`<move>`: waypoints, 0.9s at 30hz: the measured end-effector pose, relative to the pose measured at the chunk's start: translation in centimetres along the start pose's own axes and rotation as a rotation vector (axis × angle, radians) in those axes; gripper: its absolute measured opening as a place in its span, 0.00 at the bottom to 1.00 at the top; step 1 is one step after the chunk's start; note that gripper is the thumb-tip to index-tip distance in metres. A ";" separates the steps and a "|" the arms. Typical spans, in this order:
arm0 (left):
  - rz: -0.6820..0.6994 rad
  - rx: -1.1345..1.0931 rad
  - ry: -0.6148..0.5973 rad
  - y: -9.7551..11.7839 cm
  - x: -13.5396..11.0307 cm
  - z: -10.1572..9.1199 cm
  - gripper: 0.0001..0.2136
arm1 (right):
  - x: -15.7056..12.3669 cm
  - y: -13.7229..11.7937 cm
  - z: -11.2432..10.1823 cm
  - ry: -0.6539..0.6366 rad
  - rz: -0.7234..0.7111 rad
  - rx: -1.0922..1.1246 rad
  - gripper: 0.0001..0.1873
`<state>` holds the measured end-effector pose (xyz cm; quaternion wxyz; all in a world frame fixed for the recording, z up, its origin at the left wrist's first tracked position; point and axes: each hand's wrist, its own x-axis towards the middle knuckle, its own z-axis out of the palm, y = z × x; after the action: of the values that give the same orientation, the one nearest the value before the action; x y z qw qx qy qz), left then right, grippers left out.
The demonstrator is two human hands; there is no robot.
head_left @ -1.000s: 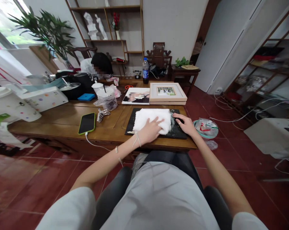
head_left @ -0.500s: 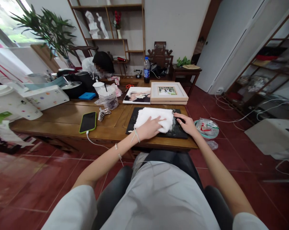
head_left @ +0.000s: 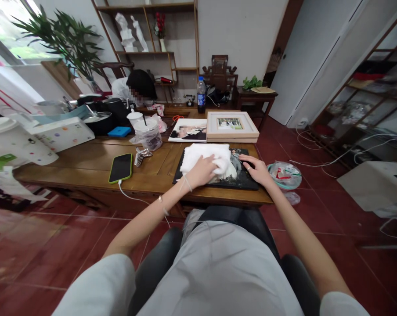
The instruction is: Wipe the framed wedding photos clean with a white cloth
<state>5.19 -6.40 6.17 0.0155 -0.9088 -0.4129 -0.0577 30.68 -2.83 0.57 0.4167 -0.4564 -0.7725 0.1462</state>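
Note:
My left hand (head_left: pixel 202 171) presses down on a white cloth (head_left: pixel 203 151), its fingers curled into the fabric, which bunches up at the fingertips. Under the cloth lies a dark photo panel (head_left: pixel 246 181), partly covered. Its uncovered right part shows a grey-clad figure and some pale fabric. At the panel's right edge rests my right hand (head_left: pixel 258 170), fingers stretched out and apart, touching the surface without holding anything.
Beyond the panel lie a light wooden picture frame (head_left: pixel 251 127) and a white-edged photo print (head_left: pixel 188 131). To the left are a phone (head_left: pixel 121 168) on a white cable, a bagged drink cup (head_left: pixel 150 134) and a blue box (head_left: pixel 119 131). A person (head_left: pixel 141 85) sits across the table.
My left hand has slid the white cloth slightly left, folding its right end back and uncovering the picture on the panel's right side. My right hand stays at the panel's edge.

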 end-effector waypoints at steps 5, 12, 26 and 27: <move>0.101 0.064 -0.043 5.0 -6.0 -0.7 0.14 | 0.0 0.2 0.1 0.004 -0.010 -0.008 0.15; 0.187 0.125 -0.058 6.6 -7.7 0.1 0.12 | -0.1 0.2 0.0 0.002 -0.016 0.005 0.15; 0.064 -0.098 -0.024 -3.5 3.5 -0.2 0.13 | -0.1 0.4 0.0 -0.002 -0.017 -0.017 0.15; 0.048 -0.113 -0.018 -4.2 4.2 -0.2 0.14 | -0.1 0.4 0.0 0.000 -0.017 -0.017 0.15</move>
<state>4.74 -0.48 6.80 -0.0380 -0.9183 -0.3874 -0.0721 30.92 -2.68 0.29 0.4139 -0.4533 -0.7777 0.1360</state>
